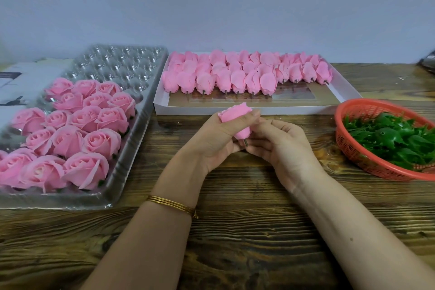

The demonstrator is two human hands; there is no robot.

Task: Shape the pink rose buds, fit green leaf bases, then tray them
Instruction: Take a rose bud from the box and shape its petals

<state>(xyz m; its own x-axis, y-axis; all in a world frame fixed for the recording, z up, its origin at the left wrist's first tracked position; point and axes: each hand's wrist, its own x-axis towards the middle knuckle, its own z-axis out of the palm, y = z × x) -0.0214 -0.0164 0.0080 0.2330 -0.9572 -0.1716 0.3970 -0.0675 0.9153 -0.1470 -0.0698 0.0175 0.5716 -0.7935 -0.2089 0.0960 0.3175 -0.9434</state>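
Now, one pink rose bud (235, 118) held over the wooden table (235, 219).
Left hand (216, 139) wraps it, right hand (282, 146) pinches its stem end, just before the white box (259, 109); print on the grey carton (26, 75) is too blurred to read.

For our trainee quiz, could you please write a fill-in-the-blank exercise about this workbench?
The left hand grips a rose bud of ____ colour.
The leaf bases lie in a ____ basket.
The unshaped buds lie in a ____ box.
The bangle is on the ____ wrist.
Missing words: pink, red, white, left.
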